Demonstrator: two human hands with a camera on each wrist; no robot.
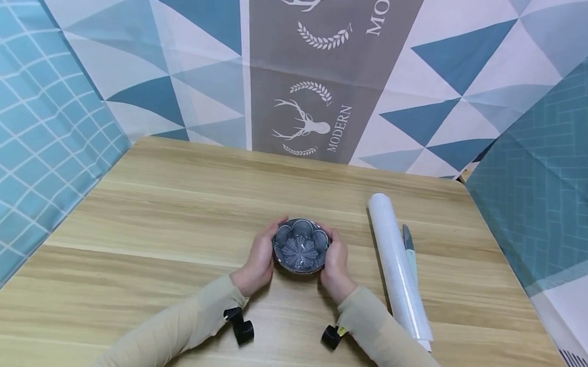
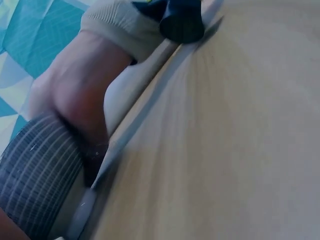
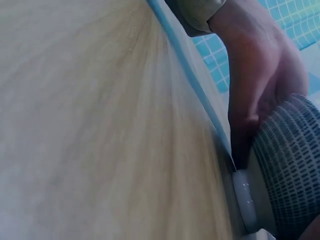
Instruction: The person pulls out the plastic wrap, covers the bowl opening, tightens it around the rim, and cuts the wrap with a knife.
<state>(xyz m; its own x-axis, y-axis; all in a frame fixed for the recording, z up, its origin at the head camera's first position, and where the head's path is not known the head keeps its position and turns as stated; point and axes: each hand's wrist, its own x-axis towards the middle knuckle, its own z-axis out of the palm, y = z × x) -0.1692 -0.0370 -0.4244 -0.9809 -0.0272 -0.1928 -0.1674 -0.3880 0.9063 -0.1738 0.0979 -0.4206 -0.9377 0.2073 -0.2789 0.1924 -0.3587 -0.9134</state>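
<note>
A dark blue-grey bowl (image 1: 299, 253) with a fluted, star-like pattern inside stands upright between both hands near the middle of the table. My left hand (image 1: 259, 259) grips its left side, and my right hand (image 1: 336, 265) grips the right side, fingers wrapped toward the far rim. In the left wrist view the bowl's outer wall (image 2: 41, 175) shows pale ribbed lines. The right wrist view catches the same wall (image 3: 295, 160) with small pale marks, above a light foot close over the tabletop. The bowl hides some of the fingers.
A long roll of clear-looking film (image 1: 399, 268) lies to the right of the right hand. Beside it, partly covered by the roll, is a knife (image 1: 408, 241) with a pale blue handle. Patterned cloths (image 1: 191, 66) stand behind the wooden table (image 1: 166, 211) and along its sides.
</note>
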